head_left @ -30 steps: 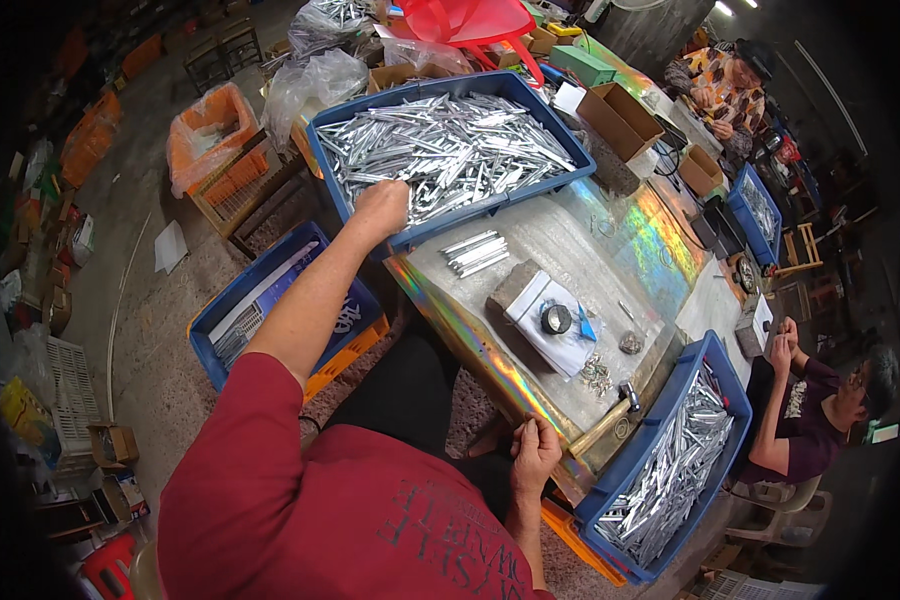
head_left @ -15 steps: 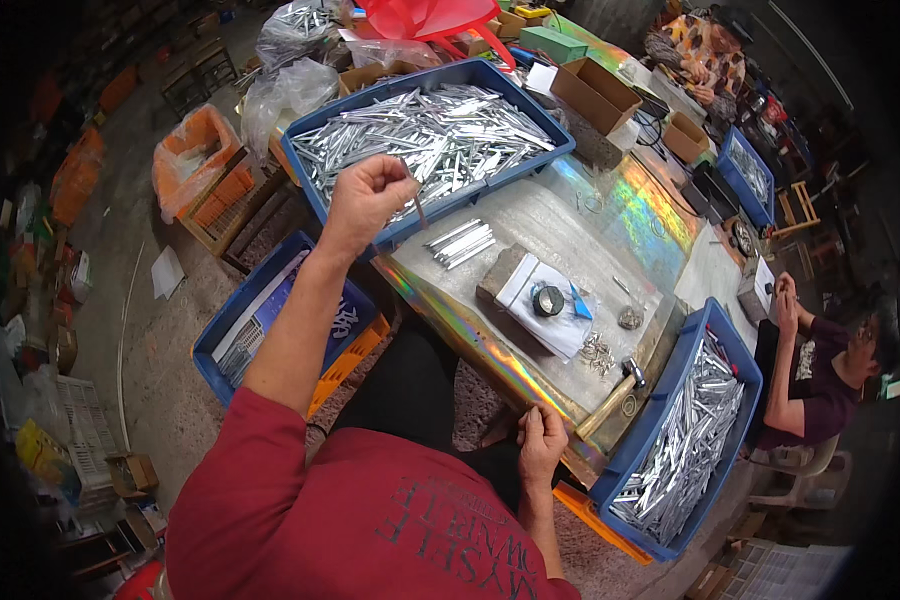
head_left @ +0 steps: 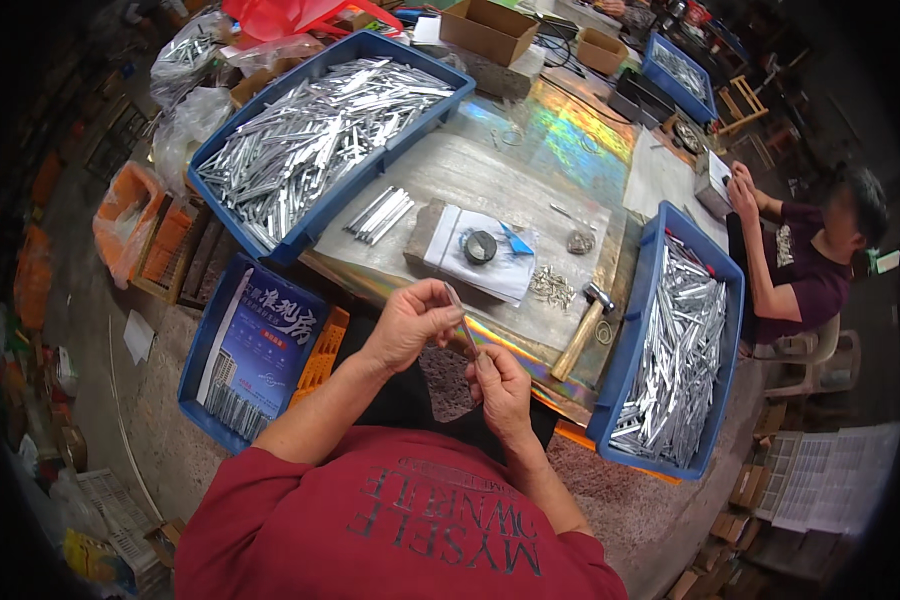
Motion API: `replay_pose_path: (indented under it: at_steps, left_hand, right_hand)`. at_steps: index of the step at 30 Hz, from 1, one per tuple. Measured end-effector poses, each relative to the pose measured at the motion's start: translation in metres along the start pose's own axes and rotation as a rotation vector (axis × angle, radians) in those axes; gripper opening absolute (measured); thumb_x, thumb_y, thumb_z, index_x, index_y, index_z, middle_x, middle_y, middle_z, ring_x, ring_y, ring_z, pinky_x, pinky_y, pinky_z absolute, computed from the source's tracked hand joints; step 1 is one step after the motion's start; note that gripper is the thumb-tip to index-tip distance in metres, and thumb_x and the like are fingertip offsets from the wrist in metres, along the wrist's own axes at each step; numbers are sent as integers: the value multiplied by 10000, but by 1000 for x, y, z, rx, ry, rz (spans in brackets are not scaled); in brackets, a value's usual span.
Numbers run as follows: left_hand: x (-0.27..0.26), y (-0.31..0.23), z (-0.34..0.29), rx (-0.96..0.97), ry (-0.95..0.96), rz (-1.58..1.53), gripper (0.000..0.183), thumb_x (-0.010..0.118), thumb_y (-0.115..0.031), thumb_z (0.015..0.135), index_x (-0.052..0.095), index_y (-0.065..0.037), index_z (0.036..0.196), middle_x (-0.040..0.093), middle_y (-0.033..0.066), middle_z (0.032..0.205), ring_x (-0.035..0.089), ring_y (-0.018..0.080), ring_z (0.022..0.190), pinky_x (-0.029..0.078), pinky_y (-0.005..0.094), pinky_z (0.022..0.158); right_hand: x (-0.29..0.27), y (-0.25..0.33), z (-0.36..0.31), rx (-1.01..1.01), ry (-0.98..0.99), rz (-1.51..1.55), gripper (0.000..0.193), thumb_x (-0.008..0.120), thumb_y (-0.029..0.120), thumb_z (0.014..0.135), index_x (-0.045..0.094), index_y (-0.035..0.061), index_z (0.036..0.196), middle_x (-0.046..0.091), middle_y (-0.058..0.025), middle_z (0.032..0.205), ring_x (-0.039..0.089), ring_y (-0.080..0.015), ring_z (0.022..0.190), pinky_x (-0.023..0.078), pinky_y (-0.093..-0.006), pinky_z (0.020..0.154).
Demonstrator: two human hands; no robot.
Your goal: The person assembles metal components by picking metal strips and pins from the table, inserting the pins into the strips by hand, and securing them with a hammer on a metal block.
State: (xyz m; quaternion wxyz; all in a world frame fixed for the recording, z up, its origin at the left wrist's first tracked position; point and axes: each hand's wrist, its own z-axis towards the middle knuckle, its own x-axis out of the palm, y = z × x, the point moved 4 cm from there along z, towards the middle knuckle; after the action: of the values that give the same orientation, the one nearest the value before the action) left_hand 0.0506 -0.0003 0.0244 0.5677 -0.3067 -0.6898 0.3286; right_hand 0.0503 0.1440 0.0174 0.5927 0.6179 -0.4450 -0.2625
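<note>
A slim metal strip [head_left: 464, 318] slants between my two hands, in front of the table's near edge. My left hand [head_left: 410, 326] pinches its upper end, and my right hand [head_left: 501, 390] grips the lower end with thumb and fingers. Just beyond them, a block topped with white paper [head_left: 446, 238] carries a round black-rimmed tin [head_left: 479, 247] and a blue scrap. Several silver strips [head_left: 380, 215] lie side by side to its left. Small metal pins [head_left: 550, 287] are heaped at its right, near a wooden-handled hammer [head_left: 581, 338].
Blue bins full of silver strips flank the work area: one at the far left [head_left: 395, 153], another at the right [head_left: 735, 345]. A lower blue bin [head_left: 198, 395] holding a printed sheet stands at my left. Another person [head_left: 805, 240] sits beyond the right bin.
My left hand has come down from the far-left bin with a strip and met my right hand. My right hand has risen from the table edge and now grips the strip too. The view has turned.
</note>
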Motion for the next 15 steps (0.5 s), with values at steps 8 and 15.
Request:
replay_pose_path:
  at_steps: [8, 15]
  left_hand:
    - [13, -8, 0, 220, 29, 349, 155, 588, -41, 722, 525, -40, 863, 521, 26, 752, 488, 82, 639, 409, 194, 492]
    - [35, -16, -10, 895, 284, 1486, 216, 597, -47, 596, 561, -84, 806, 514, 53, 772, 484, 240, 678, 412, 315, 619]
  right_hand:
    - [-24, 0, -5, -33, -74, -196, 163, 479, 178, 834, 507, 25, 785, 460, 17, 583, 386, -29, 461, 317, -154, 419]
    - [-34, 6, -3, 40, -24, -287, 180, 474, 162, 824, 513, 15, 728, 442, 24, 538, 384, -34, 463, 305, -177, 420]
